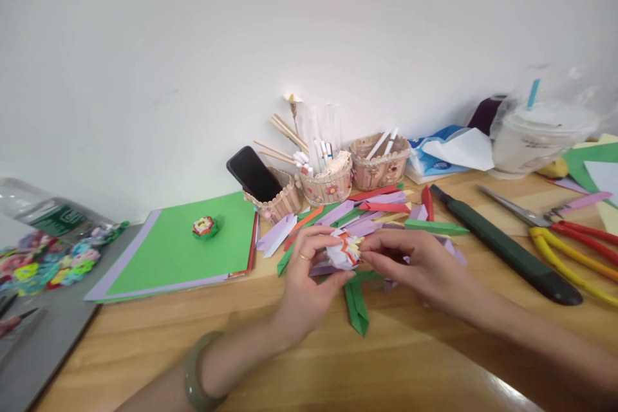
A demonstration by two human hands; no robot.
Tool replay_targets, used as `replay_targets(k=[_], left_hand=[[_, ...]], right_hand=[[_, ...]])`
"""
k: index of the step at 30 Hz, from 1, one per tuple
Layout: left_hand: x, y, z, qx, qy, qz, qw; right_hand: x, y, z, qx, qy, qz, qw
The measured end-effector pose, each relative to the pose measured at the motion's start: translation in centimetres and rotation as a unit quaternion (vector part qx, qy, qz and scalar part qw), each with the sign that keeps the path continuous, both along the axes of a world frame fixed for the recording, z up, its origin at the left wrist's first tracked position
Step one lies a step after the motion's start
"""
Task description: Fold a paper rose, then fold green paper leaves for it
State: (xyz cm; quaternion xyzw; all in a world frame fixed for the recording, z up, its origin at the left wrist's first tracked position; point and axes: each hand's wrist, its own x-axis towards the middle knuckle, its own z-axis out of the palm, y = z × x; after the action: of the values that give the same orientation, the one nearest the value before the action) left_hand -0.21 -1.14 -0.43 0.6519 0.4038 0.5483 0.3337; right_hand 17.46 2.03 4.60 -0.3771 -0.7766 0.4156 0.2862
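Note:
Between my two hands is a folded paper flower (344, 250) in white or pale lilac, orange and yellow. My left hand (309, 270), with a ring on one finger, curls round its left side. The fingertips of my right hand (410, 257) pinch the yellow part on its right side; the exact spot is partly hidden. Folded paper strips (381, 209) in green, lilac, red, orange and yellow lie heaped behind and under my hands. One green folded strip (356, 309) sticks out below them toward the front.
A finished-looking small paper flower (205, 226) sits on green paper sheets (164, 257) at left. Three stick-walled holders (328, 187) stand against the wall, one with a phone (255, 172). At right lie a green-handled cutter (506, 248), scissors (545, 225) and a lidded cup (531, 138).

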Motion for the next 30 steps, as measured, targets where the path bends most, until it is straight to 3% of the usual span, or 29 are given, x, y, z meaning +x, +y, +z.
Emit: replay_targets(k=[16, 30], left_hand=[[0.11, -0.20, 0.18, -0.006, 0.003, -0.017, 1.000], [0.08, -0.06, 0.14, -0.008, 0.014, -0.002, 1.000]], right_hand=[[0.10, 0.29, 0.17, -0.074, 0.021, -0.006, 0.997], [0.08, 0.12, 0.33, -0.033, 0.009, -0.004, 0.999]])
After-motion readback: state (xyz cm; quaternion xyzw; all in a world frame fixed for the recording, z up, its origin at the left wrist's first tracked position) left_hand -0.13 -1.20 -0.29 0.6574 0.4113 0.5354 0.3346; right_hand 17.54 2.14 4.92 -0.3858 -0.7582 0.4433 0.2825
